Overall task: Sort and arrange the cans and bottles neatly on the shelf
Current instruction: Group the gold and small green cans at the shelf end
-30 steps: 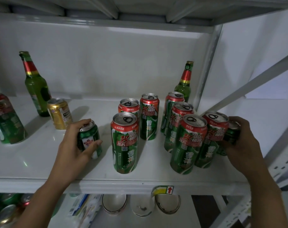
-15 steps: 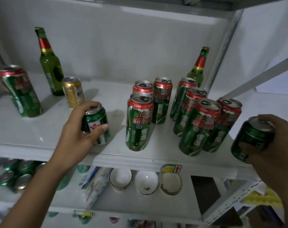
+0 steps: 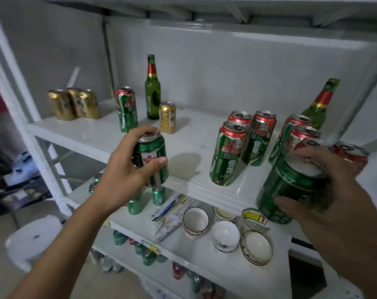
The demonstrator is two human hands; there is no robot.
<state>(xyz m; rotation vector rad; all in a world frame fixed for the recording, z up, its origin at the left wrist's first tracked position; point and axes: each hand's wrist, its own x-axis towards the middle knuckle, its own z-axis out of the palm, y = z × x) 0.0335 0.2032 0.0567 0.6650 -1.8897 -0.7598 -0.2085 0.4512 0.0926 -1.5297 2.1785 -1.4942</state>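
Note:
My left hand point(image 3: 127, 169) grips a short green can point(image 3: 153, 156) with a red-and-white label, held in the air in front of the white shelf point(image 3: 189, 180). My right hand point(image 3: 334, 201) holds a second short green can point(image 3: 291, 186), lifted off the shelf's front right edge. Several tall red-topped green cans point(image 3: 228, 154) stand in a cluster on the right of the shelf. Another tall can point(image 3: 127, 108), a green bottle point(image 3: 152, 89) and a gold can point(image 3: 167, 117) stand further left. A second green bottle point(image 3: 319, 104) stands at the back right.
Three gold cans point(image 3: 74, 103) stand grouped at the shelf's far left. The shelf below holds bowls point(image 3: 196, 221), a packet point(image 3: 168, 214) and green cans point(image 3: 158, 196). More cans lie on lower shelves. A white stool point(image 3: 34, 236) stands on the floor at left.
Both hands have lifted their short green cans off the shelf and drawn them toward me. The view has swung left, revealing the gold cans at the far left.

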